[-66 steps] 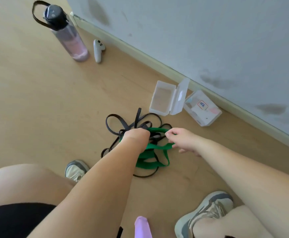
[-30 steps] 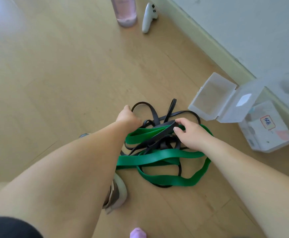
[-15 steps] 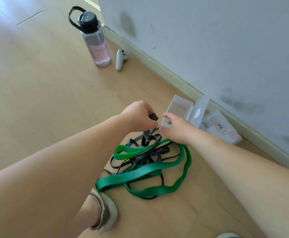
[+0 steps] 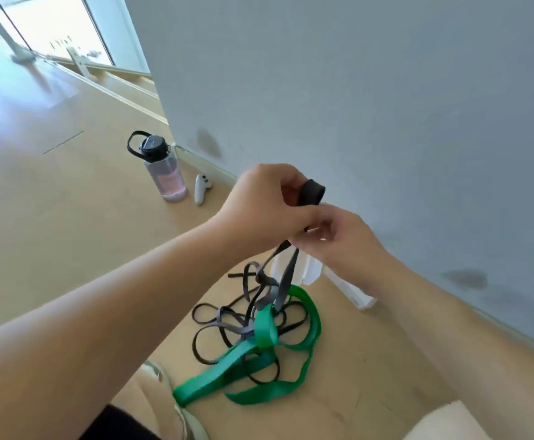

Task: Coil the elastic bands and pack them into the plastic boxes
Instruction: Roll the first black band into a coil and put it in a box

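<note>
Wooden floor [image 4: 68,223] against a grey wall [image 4: 370,90], and by the look of it you're barely into this job. Your left hand [image 4: 259,208] is raised off the floor, fingers curled round the black elastic band [image 4: 286,274]. One small roll [image 4: 312,192] pokes out above your fist, and that's all the coiling on show. Your right hand [image 4: 338,239] sits touching it, a little lower, fingertips pinching the same band where it leaves the left. From there the band drops in two strands to the floor, where most of its length lies tangled with the green elastic band [image 4: 265,327]. The green one lies loose, uncoiled. The plastic boxes [image 4: 311,272] sit by the wall, mostly hidden behind your hands, so I can't tell whether anything is packed. My read: both bands left to coil, both left to box.
</note>
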